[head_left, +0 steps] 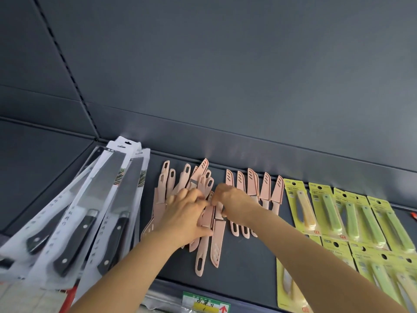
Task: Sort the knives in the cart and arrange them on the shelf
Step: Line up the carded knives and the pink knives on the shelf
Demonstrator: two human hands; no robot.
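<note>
A jumbled pile of pink sheathed knives (180,184) lies on the dark shelf (250,256) in the middle. My left hand (185,218) rests on this pile, its fingers curled over several of the knives. My right hand (230,199) pinches a pink knife at the pile's right edge. Right of it, a neat row of pink knives (266,188) lies with sheaths pointing to the back.
Large black-handled knives in white card packs (94,211) are stacked at the left, overhanging the shelf edge. Yellow-green carded fruit knives (352,213) fill the right side. A price label (205,303) hangs on the shelf's front rail. A dark back panel rises behind.
</note>
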